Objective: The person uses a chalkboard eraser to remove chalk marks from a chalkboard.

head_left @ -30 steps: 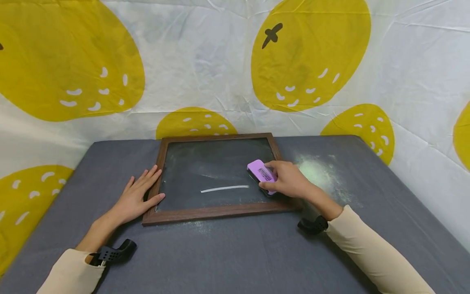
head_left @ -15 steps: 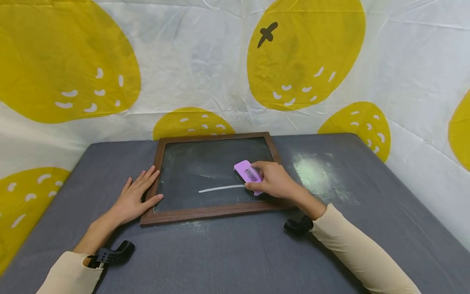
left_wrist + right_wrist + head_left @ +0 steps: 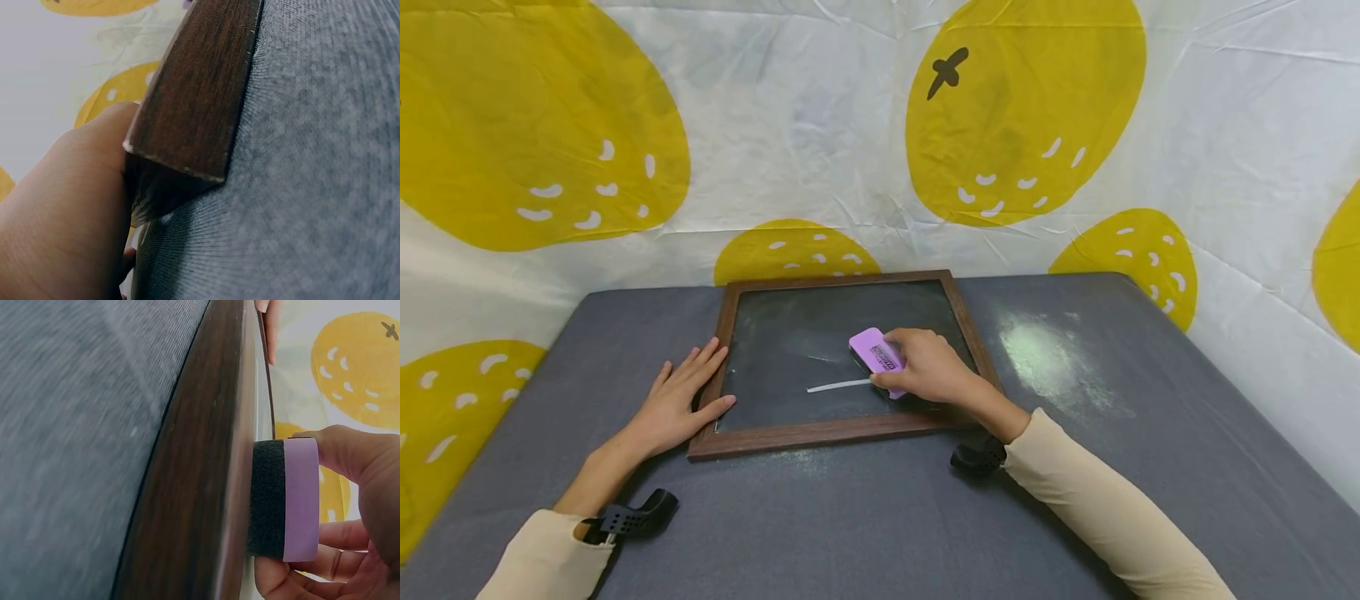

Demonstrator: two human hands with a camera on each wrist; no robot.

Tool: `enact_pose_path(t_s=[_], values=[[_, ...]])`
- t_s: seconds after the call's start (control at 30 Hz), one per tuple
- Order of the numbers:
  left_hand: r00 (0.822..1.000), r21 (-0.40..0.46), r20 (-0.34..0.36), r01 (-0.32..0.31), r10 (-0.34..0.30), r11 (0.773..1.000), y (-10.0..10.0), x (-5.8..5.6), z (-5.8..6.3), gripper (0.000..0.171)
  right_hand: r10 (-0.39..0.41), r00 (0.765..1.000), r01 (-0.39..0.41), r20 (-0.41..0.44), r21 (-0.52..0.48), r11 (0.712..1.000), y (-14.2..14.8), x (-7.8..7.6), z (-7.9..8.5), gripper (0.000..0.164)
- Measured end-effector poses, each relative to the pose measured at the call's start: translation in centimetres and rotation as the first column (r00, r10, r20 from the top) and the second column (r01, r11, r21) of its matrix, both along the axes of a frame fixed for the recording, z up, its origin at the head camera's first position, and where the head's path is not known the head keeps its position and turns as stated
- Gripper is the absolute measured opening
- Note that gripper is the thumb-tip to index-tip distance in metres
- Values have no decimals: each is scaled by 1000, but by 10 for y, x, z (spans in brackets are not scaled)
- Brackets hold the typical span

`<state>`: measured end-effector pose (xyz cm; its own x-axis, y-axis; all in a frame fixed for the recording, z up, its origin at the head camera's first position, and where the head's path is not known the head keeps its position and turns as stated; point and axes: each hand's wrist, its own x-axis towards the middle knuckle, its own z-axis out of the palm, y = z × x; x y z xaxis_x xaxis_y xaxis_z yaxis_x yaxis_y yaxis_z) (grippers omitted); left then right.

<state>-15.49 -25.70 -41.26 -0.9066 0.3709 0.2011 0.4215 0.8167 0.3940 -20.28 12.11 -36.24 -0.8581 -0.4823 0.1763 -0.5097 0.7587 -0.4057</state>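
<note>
A small chalkboard (image 3: 775, 333) in a dark brown wooden frame (image 3: 842, 430) lies on the table. My right hand (image 3: 934, 368) grips a purple chalkboard eraser (image 3: 876, 348) between thumb and fingers, its dark felt side down on the board. From under the eraser a white chalk line (image 3: 835, 386) runs out to the left. My left hand (image 3: 673, 410) rests with spread, straight fingers on the left side of the frame, the thumb over its edge. In the right wrist view the eraser's black felt (image 3: 267, 499) shows beyond the frame's near edge.
Dark grey cloth covers the table (image 3: 850, 517). Pale green chalk dust (image 3: 1045, 358) is spread right of the board, with a little more below its front edge. Behind hangs a white curtain (image 3: 805, 125) with yellow fruit shapes.
My right hand has slid the eraser leftward along the chalk line, whose visible part is now shorter. The left hand stays in place on the frame.
</note>
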Motion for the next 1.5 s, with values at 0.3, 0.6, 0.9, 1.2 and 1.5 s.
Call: enact_pose_path(t_s=[0.3,0.6,0.9,1.2,1.5], values=[[1000,1,8,-6,6,1000,-1,0,1,77,73,997,-74,16,56,996,-34,-3,4,65],[1000,1,6,-8,8,1000,0,-1,0,76,163,985,-165,53,41,985,-59,-5,5,64],[1000,-3,8,-7,7,1000,1,-1,2,77,198,979,-203,57,99,974,-75,-2,8,62],[1000,-2,10,-14,14,1000,4,-1,-2,76,246,965,-260,95,182,948,-70,-5,14,63],[1000,-4,14,-10,10,1000,0,-1,0,76,316,940,-339,127,247,908,-56,-14,17,62]])
